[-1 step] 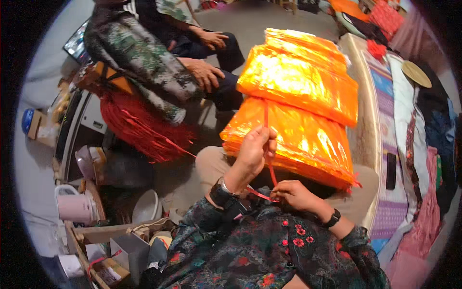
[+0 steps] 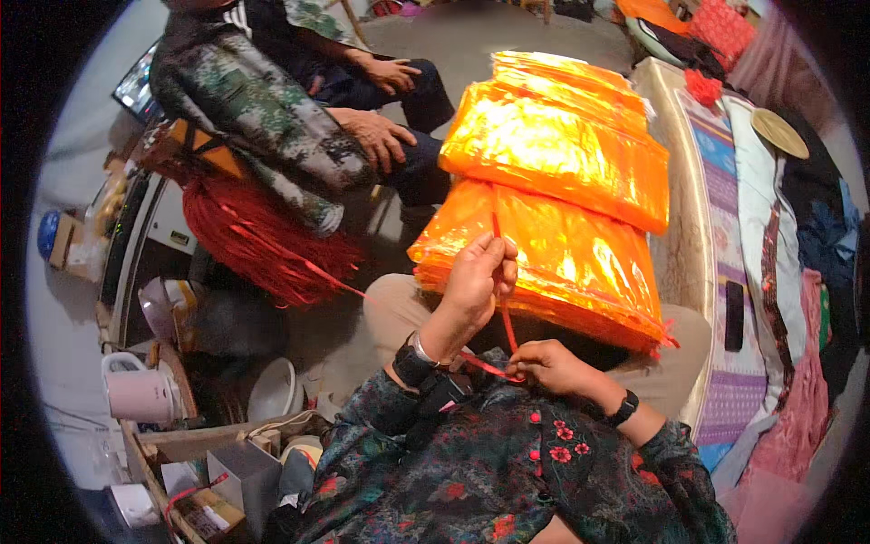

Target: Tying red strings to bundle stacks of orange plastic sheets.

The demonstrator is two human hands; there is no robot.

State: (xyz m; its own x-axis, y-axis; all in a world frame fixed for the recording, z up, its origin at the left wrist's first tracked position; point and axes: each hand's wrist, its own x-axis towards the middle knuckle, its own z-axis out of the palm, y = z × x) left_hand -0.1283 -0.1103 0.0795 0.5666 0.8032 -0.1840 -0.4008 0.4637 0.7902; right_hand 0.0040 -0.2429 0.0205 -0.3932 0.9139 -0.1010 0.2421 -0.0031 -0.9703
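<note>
A stack of shiny orange plastic-film packets lies across my lap, its upper bundles overlapping the lower one. A narrow red ribbon runs down the near part of the stack. My left hand pinches this ribbon between thumb and fingers, just over the lower bundle. Closer to my body, my right hand is closed, its fingertips pinching the ribbon's lower part. Between the hands the ribbon hangs in a loop, and one stretch passes towards my left wrist. A red tuft sticks out at the stack's near right corner.
At the left sits another person in a camouflage sleeve, beside a hanging bunch of red ribbons. A wooden box with small cartons and a pink pail are at lower left. A bed with a dark phone borders the right.
The whole view has shifted very slightly, so everything sits a little further left. Both hands keep their hold on the ribbon.
</note>
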